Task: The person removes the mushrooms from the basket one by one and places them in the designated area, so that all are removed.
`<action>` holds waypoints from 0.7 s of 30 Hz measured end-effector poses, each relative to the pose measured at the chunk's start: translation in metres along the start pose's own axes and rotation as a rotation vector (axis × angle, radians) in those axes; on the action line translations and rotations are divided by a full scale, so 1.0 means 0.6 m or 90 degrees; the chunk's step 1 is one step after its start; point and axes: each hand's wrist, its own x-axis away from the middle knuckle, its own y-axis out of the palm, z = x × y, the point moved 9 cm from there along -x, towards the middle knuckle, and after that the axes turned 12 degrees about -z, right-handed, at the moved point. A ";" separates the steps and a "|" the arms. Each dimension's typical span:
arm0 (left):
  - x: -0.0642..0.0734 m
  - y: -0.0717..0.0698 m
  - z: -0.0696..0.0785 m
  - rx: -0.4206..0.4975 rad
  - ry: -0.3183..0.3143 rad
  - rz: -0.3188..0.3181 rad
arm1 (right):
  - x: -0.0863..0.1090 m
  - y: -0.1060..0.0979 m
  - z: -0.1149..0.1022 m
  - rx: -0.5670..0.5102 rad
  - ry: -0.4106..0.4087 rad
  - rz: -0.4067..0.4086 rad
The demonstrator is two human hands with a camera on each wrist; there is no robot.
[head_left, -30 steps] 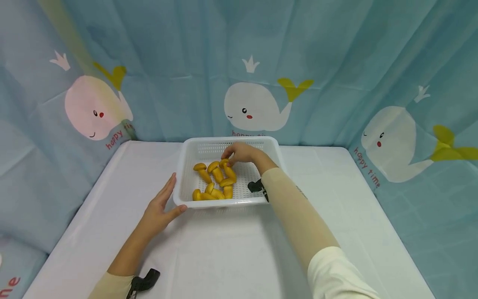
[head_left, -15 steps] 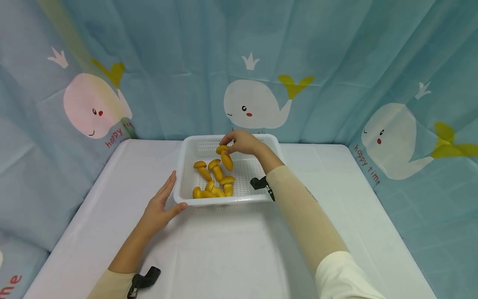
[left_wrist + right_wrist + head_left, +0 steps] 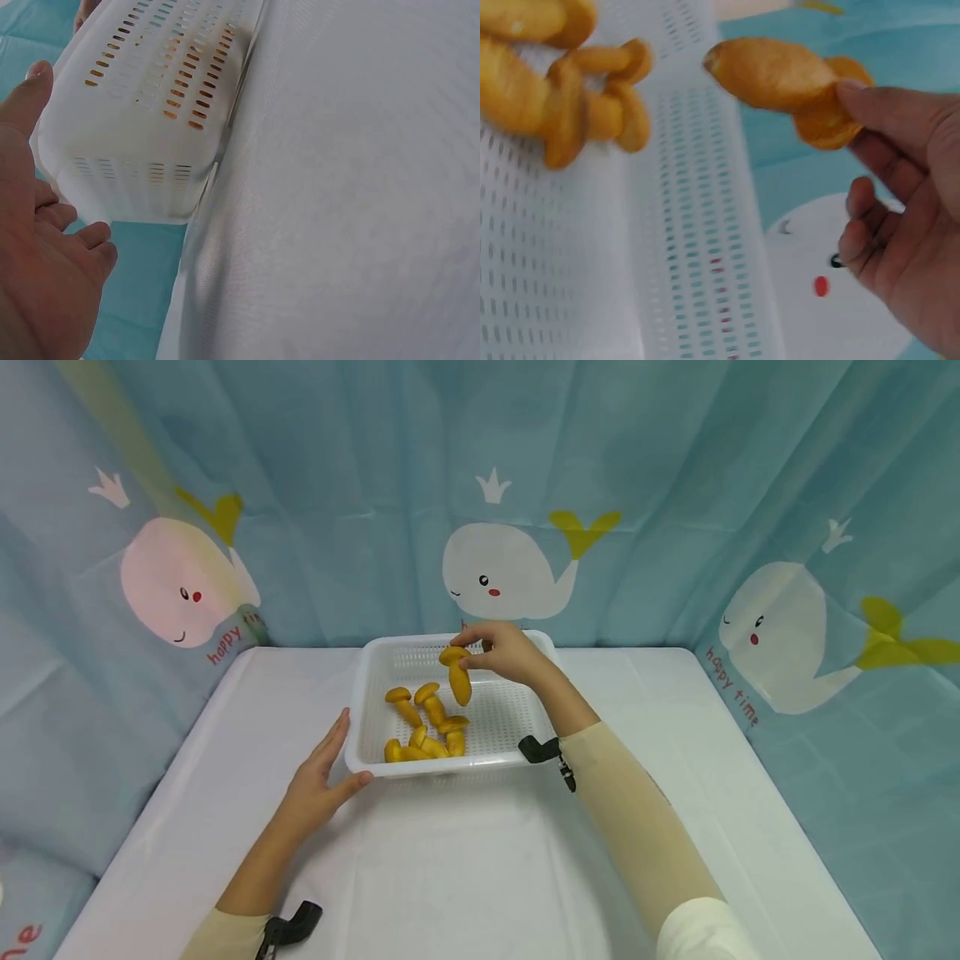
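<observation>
A yellow-brown mushroom (image 3: 460, 685) is pinched near its cap between the thumb and fingers of my right hand (image 3: 506, 652), raised over the back of a white plastic basket (image 3: 480, 765). In the right wrist view, that mushroom (image 3: 772, 73) points its stem away from the hand (image 3: 915, 180). Several similar mushrooms (image 3: 427, 697) lie on the left side of the basket floor. My left hand (image 3: 311, 785) spreads its straight fingers and thumb around the basket's front left corner. The left wrist view shows this hand (image 3: 45, 232) at the basket wall (image 3: 135, 150); exact contact is unclear.
A white cloth (image 3: 465, 860) covers the table under the basket. Close behind the table hangs a blue curtain (image 3: 337, 485) printed with whales. Black wrist camera mounts (image 3: 296, 922) sit on both forearms.
My right hand has lifted the mushroom up off the others and drawn slightly back to the right. The left hand stays at the basket corner. The head view has shifted slightly.
</observation>
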 end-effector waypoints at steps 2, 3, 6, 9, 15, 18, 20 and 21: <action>-0.001 0.002 -0.002 -0.002 -0.004 -0.001 | 0.023 -0.008 0.002 -0.015 0.008 0.029; -0.001 0.002 -0.003 -0.004 -0.007 -0.002 | 0.034 -0.012 0.001 -0.021 0.009 0.043; 0.001 0.000 -0.004 -0.009 -0.010 0.001 | 0.061 -0.021 -0.003 -0.031 0.002 0.077; 0.007 -0.004 -0.007 -0.014 -0.012 0.005 | 0.081 -0.023 -0.012 -0.010 -0.015 0.089; 0.006 -0.009 -0.007 -0.012 0.001 0.010 | 0.132 -0.029 -0.017 0.010 -0.031 0.122; 0.002 -0.007 -0.005 -0.011 0.009 0.009 | 0.163 -0.031 -0.009 -0.003 -0.035 0.147; 0.001 -0.005 -0.003 -0.007 0.013 0.007 | 0.181 -0.032 -0.004 0.000 -0.047 0.161; 0.001 -0.004 -0.003 -0.005 0.015 0.007 | 0.189 -0.031 -0.002 0.008 -0.054 0.165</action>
